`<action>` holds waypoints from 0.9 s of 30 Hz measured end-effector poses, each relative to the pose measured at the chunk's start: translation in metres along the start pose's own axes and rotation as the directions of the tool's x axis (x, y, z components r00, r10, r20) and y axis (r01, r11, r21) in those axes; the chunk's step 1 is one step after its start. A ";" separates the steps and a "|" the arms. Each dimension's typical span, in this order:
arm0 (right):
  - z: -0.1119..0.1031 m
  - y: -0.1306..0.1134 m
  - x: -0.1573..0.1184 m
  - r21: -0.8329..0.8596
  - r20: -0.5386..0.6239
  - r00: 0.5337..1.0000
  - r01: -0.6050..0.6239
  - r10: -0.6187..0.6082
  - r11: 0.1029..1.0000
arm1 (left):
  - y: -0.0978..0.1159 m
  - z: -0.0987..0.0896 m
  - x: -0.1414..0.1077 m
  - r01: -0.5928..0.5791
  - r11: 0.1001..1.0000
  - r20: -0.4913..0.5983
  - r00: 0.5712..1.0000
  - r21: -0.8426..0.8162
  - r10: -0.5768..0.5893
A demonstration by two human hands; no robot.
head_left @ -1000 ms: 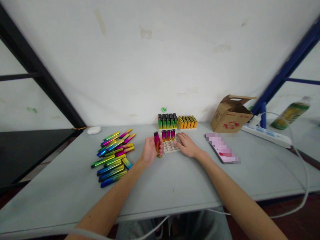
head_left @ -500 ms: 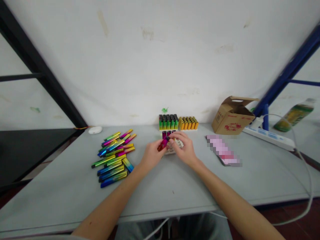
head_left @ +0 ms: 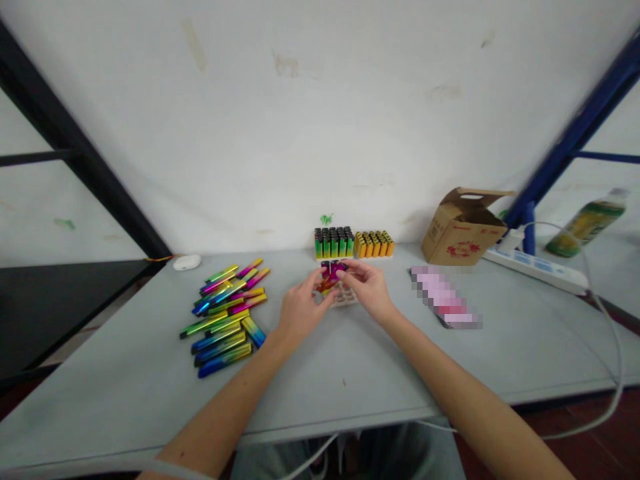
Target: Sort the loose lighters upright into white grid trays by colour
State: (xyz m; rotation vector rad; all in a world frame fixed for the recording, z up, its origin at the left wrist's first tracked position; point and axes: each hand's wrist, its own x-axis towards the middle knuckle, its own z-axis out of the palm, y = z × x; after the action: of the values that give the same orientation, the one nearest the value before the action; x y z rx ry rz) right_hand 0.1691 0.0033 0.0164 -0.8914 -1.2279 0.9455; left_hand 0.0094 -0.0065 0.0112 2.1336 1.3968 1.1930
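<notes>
A shiny magenta-and-yellow lighter (head_left: 330, 284) is tilted between my two hands, over the left side of a pale tray with open cells (head_left: 345, 297). My right hand (head_left: 367, 288) pinches its upper end between thumb and fingers. Around the lower end curl the fingers of my left hand (head_left: 303, 308), partly hiding it. Dark magenta lighters (head_left: 326, 265) stand upright along the back of the tray, partly covered by my fingers. Behind it are a block of green-and-black lighters (head_left: 334, 243) and a block of orange ones (head_left: 374, 245), all upright.
Loose metallic lighters (head_left: 225, 313) lie in a pile on the left of the grey table (head_left: 320, 393). A white case (head_left: 187, 262) sits behind them. To the right are a blurred phone (head_left: 445, 298), an opened cardboard box (head_left: 463, 233), a power strip (head_left: 537, 268) and a bottle (head_left: 585, 223).
The lighter has moved slightly up and away from me. My right hand now pinches its upper end, while the left fingers have spread somewhat. More of the tray's cells show.
</notes>
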 end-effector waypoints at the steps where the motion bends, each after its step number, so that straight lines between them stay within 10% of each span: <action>1: -0.006 -0.003 0.004 -0.002 -0.042 0.999 0.007 -0.007 1.000 | 0.000 0.000 0.000 0.008 1.000 -0.013 1.000 -0.027 -0.009; 10: -0.063 0.017 0.034 -0.106 -0.260 0.964 0.033 -0.059 0.994 | -0.011 0.006 -0.001 -0.015 0.974 0.049 0.999 0.224 0.004; 27: -0.052 0.028 0.028 -0.312 -0.095 0.984 0.113 -0.150 0.943 | -0.021 0.011 0.000 0.050 0.937 0.106 0.990 0.346 -0.092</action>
State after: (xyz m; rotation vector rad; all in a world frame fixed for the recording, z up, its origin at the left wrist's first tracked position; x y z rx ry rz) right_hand 0.2205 0.0365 -0.0062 -1.0770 -1.3355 0.5952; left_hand 0.0059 0.0048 -0.0090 2.3119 1.7137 0.8235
